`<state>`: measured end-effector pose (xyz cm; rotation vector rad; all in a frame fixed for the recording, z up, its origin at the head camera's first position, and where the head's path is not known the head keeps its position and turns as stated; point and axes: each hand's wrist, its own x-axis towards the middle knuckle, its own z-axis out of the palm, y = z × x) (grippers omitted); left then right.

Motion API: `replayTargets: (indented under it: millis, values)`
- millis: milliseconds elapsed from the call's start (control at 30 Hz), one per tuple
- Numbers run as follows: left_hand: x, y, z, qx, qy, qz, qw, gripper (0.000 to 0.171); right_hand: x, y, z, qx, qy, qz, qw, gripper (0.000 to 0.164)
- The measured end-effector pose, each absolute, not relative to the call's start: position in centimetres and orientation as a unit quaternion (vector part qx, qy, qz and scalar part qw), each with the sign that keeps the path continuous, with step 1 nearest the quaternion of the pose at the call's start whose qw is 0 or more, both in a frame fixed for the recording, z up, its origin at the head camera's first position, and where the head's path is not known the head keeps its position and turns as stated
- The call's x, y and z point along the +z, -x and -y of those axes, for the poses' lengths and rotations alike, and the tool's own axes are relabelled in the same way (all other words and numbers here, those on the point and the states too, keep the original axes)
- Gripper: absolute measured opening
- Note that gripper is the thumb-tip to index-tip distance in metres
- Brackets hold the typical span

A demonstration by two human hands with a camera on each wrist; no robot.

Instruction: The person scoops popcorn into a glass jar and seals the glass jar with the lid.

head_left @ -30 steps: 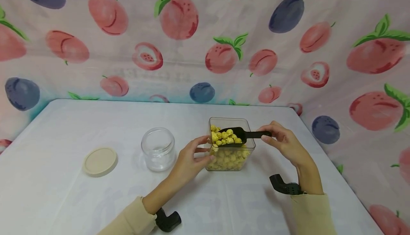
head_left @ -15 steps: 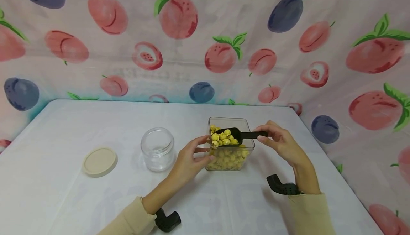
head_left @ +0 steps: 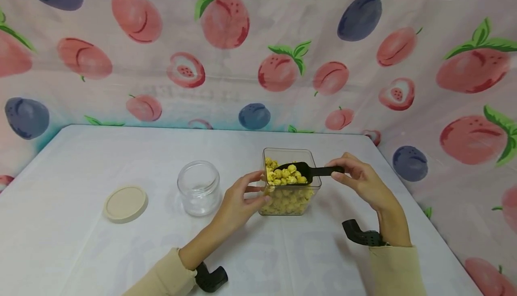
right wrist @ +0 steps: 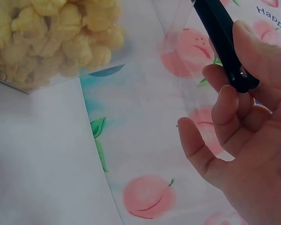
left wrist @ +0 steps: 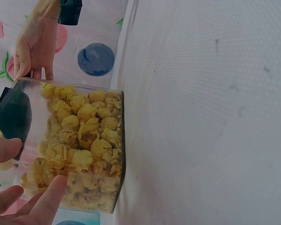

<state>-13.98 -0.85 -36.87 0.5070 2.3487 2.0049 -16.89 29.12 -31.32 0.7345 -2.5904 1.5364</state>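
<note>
A clear square plastic container (head_left: 287,202) holds yellow popcorn (left wrist: 79,126) and stands upright on the table. My left hand (head_left: 242,199) holds it at its left side, fingertips against the wall near the front corner. My right hand (head_left: 363,181) pinches the handle of a black scoop (head_left: 323,171) between thumb and fingers. Popcorn lies in the scoop's bowl, which sits inside the container's mouth, just below the rim. In the right wrist view the handle's end (right wrist: 243,82) shows between thumb and index finger, with the other fingers loosely bent.
Left of the container stands a clear round jar (head_left: 199,188) without a lid, nothing visible inside. Farther left a beige round lid (head_left: 126,203) lies flat on the white table (head_left: 161,251). A fruit-print cloth (head_left: 226,71) hangs behind and to the right.
The scoop and my right hand shifted slightly left, then came back right, with popcorn in the bowl throughout. My left hand and the container stayed in place.
</note>
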Motion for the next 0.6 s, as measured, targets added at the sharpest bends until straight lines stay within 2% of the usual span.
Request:
replayTargets:
  millis: [600]
  values:
    - [-36.8,14.1,1.1,0.638,-0.159,-0.754,0.009,0.058,-31.5,17.1,-27.9,0.508,-0.238,0.828,0.010,0.020]
